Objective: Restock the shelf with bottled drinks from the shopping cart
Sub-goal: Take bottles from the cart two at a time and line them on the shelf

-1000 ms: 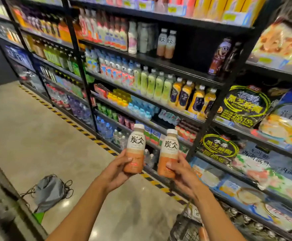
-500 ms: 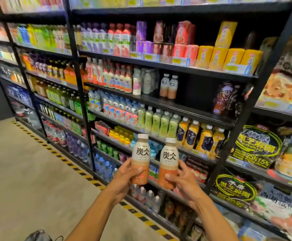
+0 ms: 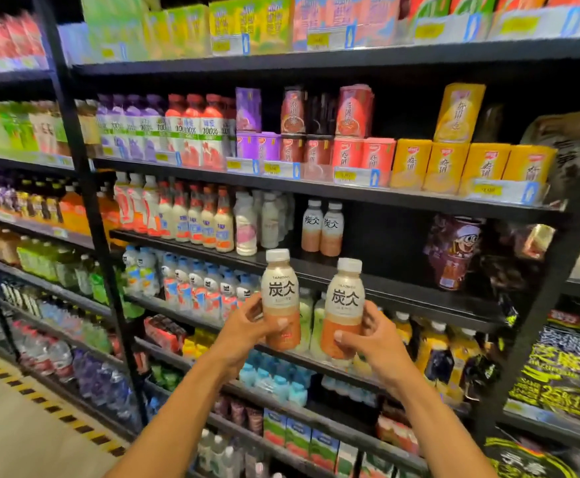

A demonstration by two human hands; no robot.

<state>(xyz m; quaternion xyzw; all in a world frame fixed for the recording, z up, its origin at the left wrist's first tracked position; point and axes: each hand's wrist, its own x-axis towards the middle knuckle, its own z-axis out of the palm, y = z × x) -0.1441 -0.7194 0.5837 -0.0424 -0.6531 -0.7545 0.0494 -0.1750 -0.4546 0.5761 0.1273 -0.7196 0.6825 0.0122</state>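
A person's left hand [image 3: 243,334] and right hand [image 3: 381,343] each hold a drink bottle up to a black store shelf [image 3: 419,298].

The left hand grips the left bottle [image 3: 280,291] round its orange lower half, thumb across the front; the right hand grips the right bottle [image 3: 345,301] the same way; both bottles are upright, white-capped, side by side just in front of the shelf's edge; on the shelf behind them stands a matching pair [image 3: 322,229]; farther right on the shelf sits a purple cartoon cup [image 3: 454,250].
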